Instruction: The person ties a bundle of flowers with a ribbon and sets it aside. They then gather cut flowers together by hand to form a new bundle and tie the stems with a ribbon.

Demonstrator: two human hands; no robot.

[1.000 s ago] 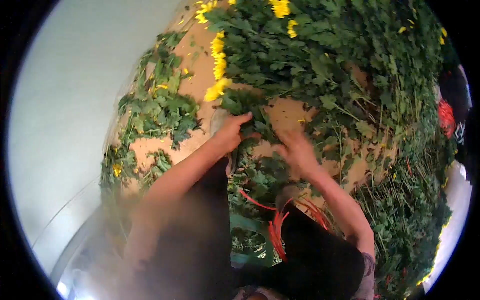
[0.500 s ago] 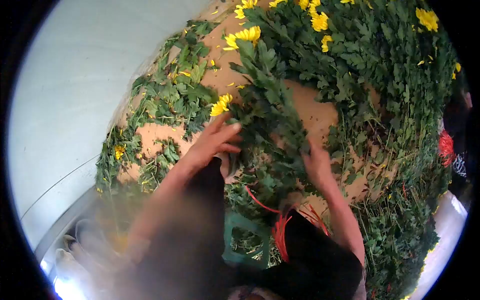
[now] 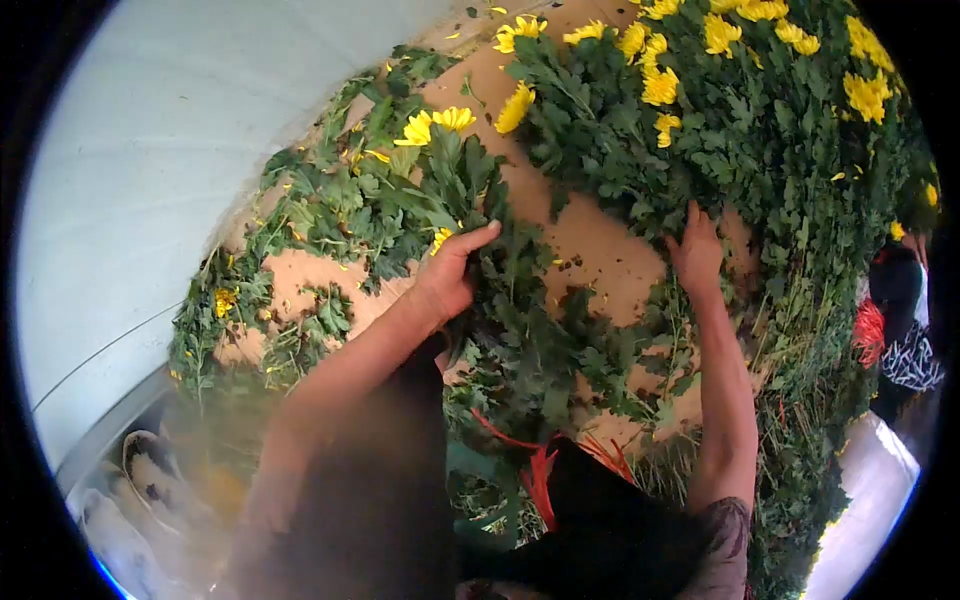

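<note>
My left hand [image 3: 458,272] is closed round leafy green stems [image 3: 465,185] topped with yellow flowers [image 3: 436,124], and its thumb points up and right. These stems hang down over my lap. My right hand [image 3: 698,252] reaches to the lower edge of a large pile of yellow-flowered stems [image 3: 630,140], its fingers partly spread and touching the leaves. Whether those fingers grip a stem is hidden by the foliage.
Brown cardboard [image 3: 600,255] lies under the stems. Loose leaves [image 3: 320,215] are heaped at the left beside a pale sheet [image 3: 150,150]. Red ties [image 3: 540,480] lie by my lap, and a red bundle [image 3: 868,332] is at the far right near another person's dark clothing.
My left hand has closed on flowered stems, which now stand more upright. My right hand has moved up and right to the big pile. The view has shifted, showing more flowers at the top.
</note>
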